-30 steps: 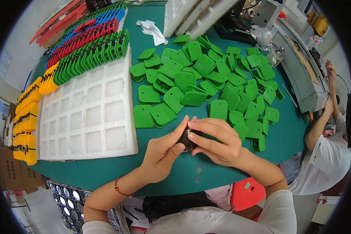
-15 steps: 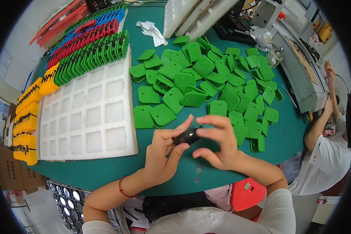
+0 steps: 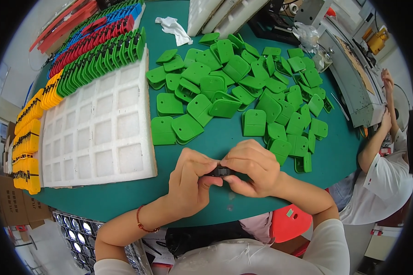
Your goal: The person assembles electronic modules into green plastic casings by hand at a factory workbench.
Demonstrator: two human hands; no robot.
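Note:
Between my two hands, over the near part of the green table, is a small black part point(image 3: 222, 171), mostly covered by my fingers. My left hand point(image 3: 191, 178) pinches its left end. On its right end my right hand point(image 3: 252, 168) closes, thumb below and fingers above. What kind of part it is cannot be made out. Just beyond my hands lies a loose heap of green plastic clips point(image 3: 213, 87), flat plates with rounded corners and a small hole; the closest ones are a short way from my fingers.
On the left stands a white foam tray point(image 3: 131, 158) with square pockets. Green clips point(image 3: 101, 59), red clips point(image 3: 94, 43) and yellow clips point(image 3: 26, 142) with black parts line its edges. A white cloth point(image 3: 173, 30) lies behind. At the right, another person's arm point(image 3: 376, 142) rests near a grey machine.
My right hand has closed from spread fingers onto the black part, which has turned and is now gripped at both ends. The view has shifted slightly.

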